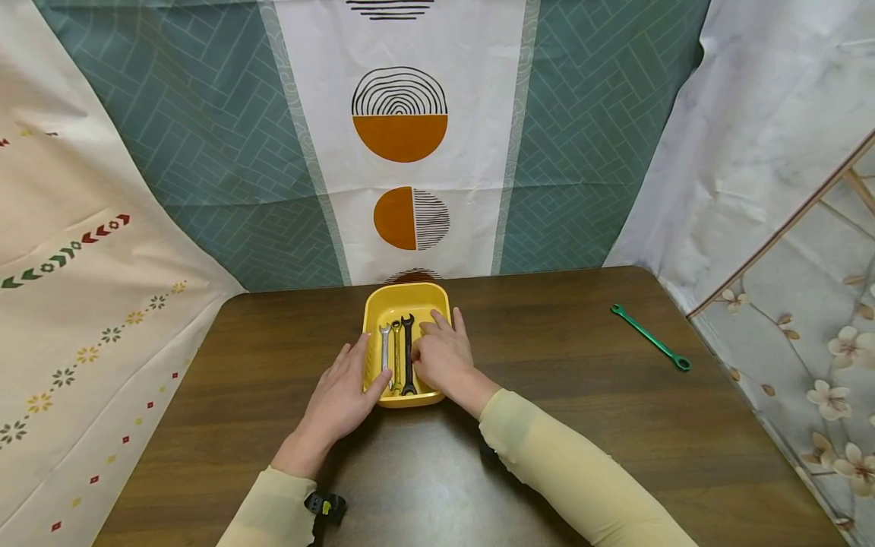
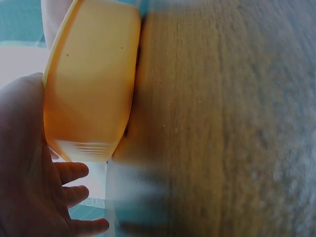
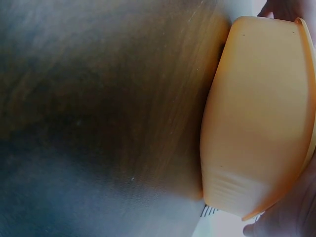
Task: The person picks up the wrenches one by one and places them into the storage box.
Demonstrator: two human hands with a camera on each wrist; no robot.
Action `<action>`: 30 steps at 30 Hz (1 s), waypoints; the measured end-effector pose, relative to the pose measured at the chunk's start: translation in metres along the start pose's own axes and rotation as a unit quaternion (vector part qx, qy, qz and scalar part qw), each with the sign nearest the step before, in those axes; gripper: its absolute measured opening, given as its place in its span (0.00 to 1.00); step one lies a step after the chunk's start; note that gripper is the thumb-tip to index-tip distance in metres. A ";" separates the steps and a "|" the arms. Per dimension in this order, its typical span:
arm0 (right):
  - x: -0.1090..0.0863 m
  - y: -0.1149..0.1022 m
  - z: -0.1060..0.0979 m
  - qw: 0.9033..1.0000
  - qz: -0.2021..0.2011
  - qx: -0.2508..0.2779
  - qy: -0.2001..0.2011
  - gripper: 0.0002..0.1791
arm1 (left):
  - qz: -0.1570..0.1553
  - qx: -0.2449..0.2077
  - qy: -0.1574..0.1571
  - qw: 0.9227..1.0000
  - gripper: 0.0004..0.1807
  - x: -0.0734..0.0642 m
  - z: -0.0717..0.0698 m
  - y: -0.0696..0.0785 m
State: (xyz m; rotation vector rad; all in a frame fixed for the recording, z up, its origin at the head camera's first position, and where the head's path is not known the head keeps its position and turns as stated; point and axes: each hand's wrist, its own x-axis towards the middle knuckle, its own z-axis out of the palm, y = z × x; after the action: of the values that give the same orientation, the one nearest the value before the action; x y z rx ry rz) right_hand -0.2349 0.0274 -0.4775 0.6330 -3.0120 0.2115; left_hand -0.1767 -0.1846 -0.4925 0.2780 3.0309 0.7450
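Note:
A yellow tray point(image 1: 410, 290) stands on the table and holds three wrenches side by side. They are a silver wrench point(image 1: 385, 346), a gold wrench point(image 1: 397, 353) and a black wrench point(image 1: 408, 346). My left hand point(image 1: 342, 395) rests at the tray's left rim, thumb reaching over the lower end of the silver wrench. In the left wrist view its fingers point(image 2: 74, 196) extend past the tray wall. My right hand point(image 1: 444, 355) lies over the right rim. One of its fingertips is right at the black wrench's side, while other fingers stretch forward.
A green wrench point(image 1: 651, 338) lies slantwise on the wooden table point(image 1: 547, 327) at the right. Patterned cloths point(image 1: 225, 137) hang behind the table and along both sides. The tray is close to the table's back edge.

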 end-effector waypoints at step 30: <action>-0.002 0.001 -0.002 1.000 0.002 0.012 0.009 0.12 | 0.002 0.001 -0.003 1.000 0.51 0.000 0.000 -0.001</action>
State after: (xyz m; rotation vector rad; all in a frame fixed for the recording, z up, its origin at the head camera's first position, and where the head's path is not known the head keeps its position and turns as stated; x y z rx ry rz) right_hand -0.2334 0.0293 -0.4753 0.6227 -2.9973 0.2527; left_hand -0.1771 -0.1853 -0.4930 0.2851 3.0273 0.7408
